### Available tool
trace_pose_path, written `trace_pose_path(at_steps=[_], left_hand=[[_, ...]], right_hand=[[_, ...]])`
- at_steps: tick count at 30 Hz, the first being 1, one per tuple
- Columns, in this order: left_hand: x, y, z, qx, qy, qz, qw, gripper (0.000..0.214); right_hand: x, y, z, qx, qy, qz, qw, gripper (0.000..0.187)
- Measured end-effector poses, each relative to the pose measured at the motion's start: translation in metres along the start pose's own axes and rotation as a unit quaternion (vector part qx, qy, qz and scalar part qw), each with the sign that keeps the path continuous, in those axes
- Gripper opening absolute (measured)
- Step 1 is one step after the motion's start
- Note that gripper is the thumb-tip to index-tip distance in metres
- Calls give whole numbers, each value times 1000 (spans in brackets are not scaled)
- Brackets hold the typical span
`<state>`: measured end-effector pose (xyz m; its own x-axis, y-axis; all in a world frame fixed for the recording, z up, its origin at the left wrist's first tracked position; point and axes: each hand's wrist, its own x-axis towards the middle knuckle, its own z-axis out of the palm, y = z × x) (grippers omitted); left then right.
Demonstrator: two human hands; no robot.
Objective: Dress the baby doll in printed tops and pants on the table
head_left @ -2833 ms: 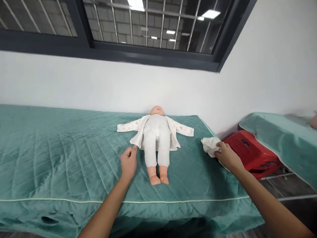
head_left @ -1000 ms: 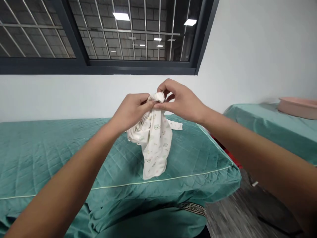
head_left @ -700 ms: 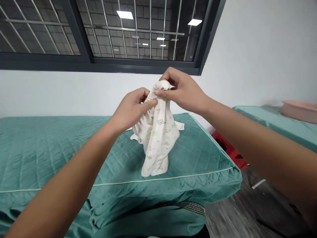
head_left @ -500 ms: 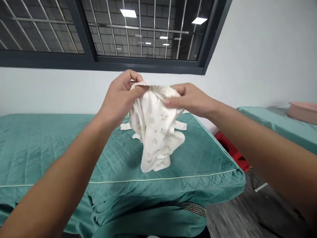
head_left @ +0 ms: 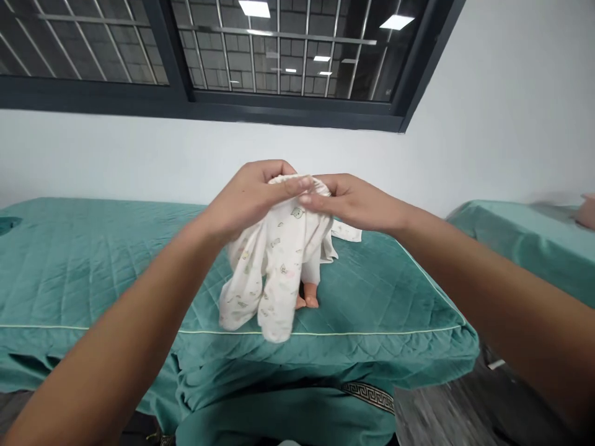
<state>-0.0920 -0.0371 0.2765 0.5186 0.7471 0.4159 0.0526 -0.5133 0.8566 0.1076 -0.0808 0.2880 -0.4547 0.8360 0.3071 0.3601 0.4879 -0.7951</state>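
Note:
Between my two hands hangs a pair of white baby pants point(head_left: 282, 266) with a small printed pattern, its two legs dangling. My left hand point(head_left: 260, 195) pinches the gathered waistband from the left, and my right hand point(head_left: 346, 199) pinches it from the right, close to the left thumb. Behind the pants a doll point(head_left: 311, 293) lies on the green quilted cover; its small feet show below the cloth. A white printed sleeve point(head_left: 348, 231) sticks out to the right of the pants. The rest of the doll is hidden by the pants and my hands.
The green quilted bed point(head_left: 116, 266) has a piped front edge point(head_left: 372, 331). A second green-covered surface point(head_left: 506, 229) stands at the right with a pink object point(head_left: 586, 212) at the view's edge. A barred window point(head_left: 288, 56) is in the wall behind.
The pants have turned and swung left, so both legs now hang apart. My hands have come closer together at the waistband. The doll's feet have come into view.

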Motion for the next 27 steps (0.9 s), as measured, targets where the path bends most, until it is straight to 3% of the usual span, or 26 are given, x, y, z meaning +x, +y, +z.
trace_pose_path(at_steps=[4,6,8,11,13,16,19,22,24,27], left_hand=[[-6,-20,9,-68,-99,-68,990,23],[-7,-34,13,-112,-113,-90,983,27],[-4,-50,17,-172,-74,-83,979,32],[3,-70,28,-231,5,-68,970,37],[8,-80,37,-241,10,-87,967,39],[9,-88,49,-249,-29,-107,962,45],[4,-92,55,-221,-121,-107,962,44],[-2,-95,55,-193,-207,-131,950,34],[-2,-99,54,-221,-172,-141,950,30],[3,-106,55,-291,-59,-127,946,28]], right_hand=[[1,22,1,45,146,4,988,46],[-1,32,1,68,164,17,984,46],[-4,40,1,74,108,48,990,44],[-8,54,3,40,-40,113,992,34],[-10,64,4,18,-69,147,987,31],[-11,79,4,59,28,155,986,31],[-11,90,5,156,148,118,969,37],[-14,94,12,216,192,113,951,40],[-19,94,19,230,187,132,946,42],[-28,96,27,189,117,160,962,42]])
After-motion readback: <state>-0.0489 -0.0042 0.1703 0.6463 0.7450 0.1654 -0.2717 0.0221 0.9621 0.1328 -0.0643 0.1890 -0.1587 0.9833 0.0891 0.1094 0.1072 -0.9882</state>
